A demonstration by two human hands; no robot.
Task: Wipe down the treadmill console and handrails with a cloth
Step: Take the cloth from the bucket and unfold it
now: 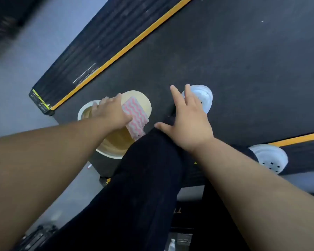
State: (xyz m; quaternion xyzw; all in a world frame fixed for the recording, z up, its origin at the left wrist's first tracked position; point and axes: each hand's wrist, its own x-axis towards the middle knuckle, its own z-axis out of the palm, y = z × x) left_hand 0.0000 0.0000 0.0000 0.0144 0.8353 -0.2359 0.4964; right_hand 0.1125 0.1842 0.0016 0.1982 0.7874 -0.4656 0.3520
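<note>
I look straight down at the treadmill's dark belt [225, 60]. My left hand [110, 112] is shut on a folded cloth [136, 116] with pink and white wavy stripes. It holds the cloth over a cream bucket [108, 154] standing at the belt's rear end. My right hand [190, 122] is open, fingers spread, resting on the knee of my black trouser leg [143, 178]. The console and handrails are out of view.
A ribbed black side rail [83, 57] with a yellow stripe [134, 42] runs along the belt's left. One white perforated shoe [204, 98] is on the belt, another [269, 158] on the right rail. Grey floor [16, 87] lies to the left. A small white bottle [171, 245] shows at the bottom edge.
</note>
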